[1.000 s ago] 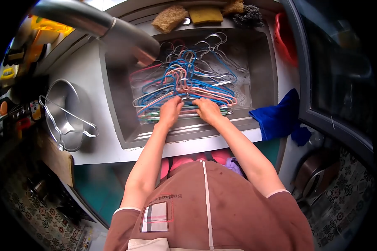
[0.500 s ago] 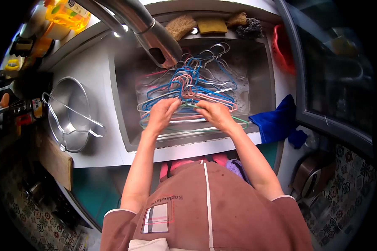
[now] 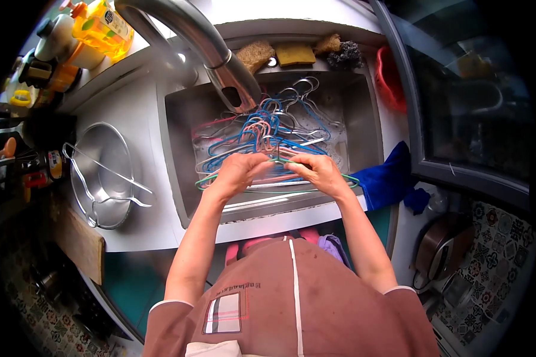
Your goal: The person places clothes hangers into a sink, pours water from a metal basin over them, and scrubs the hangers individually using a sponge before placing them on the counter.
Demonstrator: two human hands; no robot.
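A green hanger [image 3: 351,179] spans the front of the sink, held near its neck between my two hands. My left hand [image 3: 239,172] pinches it left of the hook, and my right hand [image 3: 317,172] pinches it on the right. Behind and beneath my fingers, a pile of blue, pink and silver hangers [image 3: 262,128] lies in the grey sink [image 3: 366,113]. The sink's floor shows some foam at the right. The metal faucet [image 3: 235,83] reaches over the pile from the upper left.
A metal bowl [image 3: 116,196] with a silver hanger [image 3: 116,171] across it stands at the left. A blue cloth [image 3: 387,176] hangs over the right front edge. Sponges [image 3: 295,55] line the back ledge, near a red basin [image 3: 388,80] and a dark window frame [image 3: 420,137].
The green hanger has been drawn out from the front of the pile and lifted between both hands. The view has shifted, so the sink and faucet appear lower.
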